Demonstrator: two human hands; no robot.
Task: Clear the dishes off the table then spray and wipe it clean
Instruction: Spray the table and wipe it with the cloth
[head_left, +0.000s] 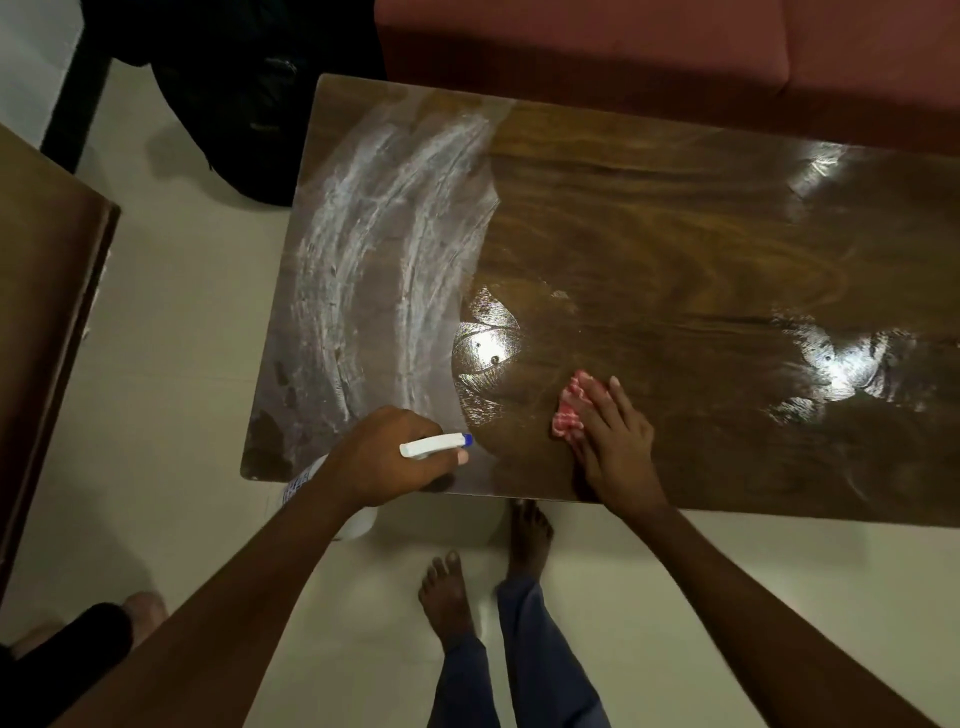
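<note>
The dark wooden table (675, 249) fills the middle of the view, with no dishes on it. White smeared streaks (363, 249) arc across its left third; the rest looks glossy. My left hand (387, 457) grips a white spray bottle (434, 446) with a blue nozzle at the table's near edge, nozzle pointing right. The bottle's body (358, 519) hangs below the edge, mostly hidden by my arm. My right hand (613, 441) lies flat on a red-and-white cloth (569, 408), pressing it onto the table near the front edge.
A reddish sofa (649, 47) runs along the table's far side. A dark bag (244, 104) sits on the floor at the far left corner. Brown wooden furniture (47, 312) stands at the left. My bare feet (447, 597) are on the pale floor in front of the table.
</note>
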